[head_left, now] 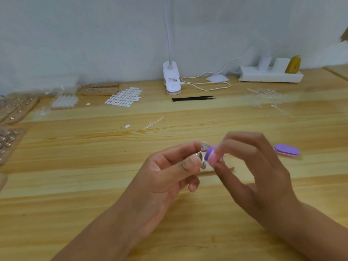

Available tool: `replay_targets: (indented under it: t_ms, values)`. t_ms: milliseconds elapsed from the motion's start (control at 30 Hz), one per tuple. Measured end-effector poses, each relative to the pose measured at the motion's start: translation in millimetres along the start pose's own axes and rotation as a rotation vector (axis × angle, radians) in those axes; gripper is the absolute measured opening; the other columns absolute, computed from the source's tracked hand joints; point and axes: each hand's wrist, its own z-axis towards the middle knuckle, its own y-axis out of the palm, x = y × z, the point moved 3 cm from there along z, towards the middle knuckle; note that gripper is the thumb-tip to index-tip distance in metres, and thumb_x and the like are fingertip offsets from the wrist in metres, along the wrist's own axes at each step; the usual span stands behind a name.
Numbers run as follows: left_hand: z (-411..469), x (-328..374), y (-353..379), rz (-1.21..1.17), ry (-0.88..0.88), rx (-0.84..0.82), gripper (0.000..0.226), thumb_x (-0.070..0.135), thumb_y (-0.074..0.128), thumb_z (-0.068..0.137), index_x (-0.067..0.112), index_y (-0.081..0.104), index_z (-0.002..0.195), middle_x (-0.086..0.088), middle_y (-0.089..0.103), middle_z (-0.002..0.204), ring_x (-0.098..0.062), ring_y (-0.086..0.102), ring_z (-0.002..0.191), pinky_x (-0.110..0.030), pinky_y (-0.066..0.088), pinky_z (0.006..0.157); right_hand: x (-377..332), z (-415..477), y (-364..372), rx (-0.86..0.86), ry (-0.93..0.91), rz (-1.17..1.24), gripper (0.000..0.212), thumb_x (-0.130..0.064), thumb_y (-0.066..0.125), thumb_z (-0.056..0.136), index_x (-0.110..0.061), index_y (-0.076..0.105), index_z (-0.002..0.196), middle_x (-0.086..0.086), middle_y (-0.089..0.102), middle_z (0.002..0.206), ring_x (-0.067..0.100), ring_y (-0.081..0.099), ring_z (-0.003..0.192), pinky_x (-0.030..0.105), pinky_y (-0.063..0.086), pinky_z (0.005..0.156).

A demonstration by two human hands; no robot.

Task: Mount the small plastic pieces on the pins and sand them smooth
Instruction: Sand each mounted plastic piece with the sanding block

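Right now the left hand is pinching a small silver metal pin between thumb and forefinger, held above the middle of the light wooden table. A tiny clear plastic piece is sitting on the pin's far tip. The right hand is gripping a pink-and-purple oval sanding block between thumb and fingertips, its purple end facing the plastic piece. The two are probably touching, but blur is hiding the contact.

A pale wooden base is lying on the table just under the hands, mostly covered. A second purple oval sanding block is lying flat to the right, near the right hand.

Farther back, a clear plastic sprue and a small white oval sticker are lying loose. Black tweezers are lying in front of a white clip lamp. A sheet of white oval stickers is sitting left of the lamp, beside a wooden pin holder. A white power strip is sitting far right against the wall.
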Motion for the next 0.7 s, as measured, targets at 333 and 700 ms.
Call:
replay_targets:
  t_ms: [333, 700]
  values:
    - [-1.3, 0.1, -1.6, 0.11, 0.023, 0.096, 0.026, 0.013, 0.064, 0.084, 0.013, 0.073, 0.108, -0.005, 0.069, 0.085, -0.013, 0.059, 0.073, -0.023, 0.047, 0.059, 7.8, 3.2, -5.6, 0.007, 0.131, 0.033, 0.023, -0.012, 0.06, 0.096, -0.02, 0.054, 0.117, -0.014, 0.049, 0.112, 0.008, 0.058, 0.103, 0.015, 0.042, 0.092]
    - [-5.7, 5.7, 10.8, 0.346, 0.122, 0.196, 0.015, 0.011, 0.059, 0.085, 0.01, 0.073, 0.081, -0.009, 0.073, 0.078, -0.016, 0.066, 0.066, -0.024, 0.049, 0.055, 0.5, 2.6, -6.4, -0.007, -0.002, 0.004, 0.024, -0.009, 0.062, 0.096, -0.015, 0.057, 0.118, -0.002, 0.059, 0.107, 0.009, 0.058, 0.106, 0.017, 0.043, 0.095]
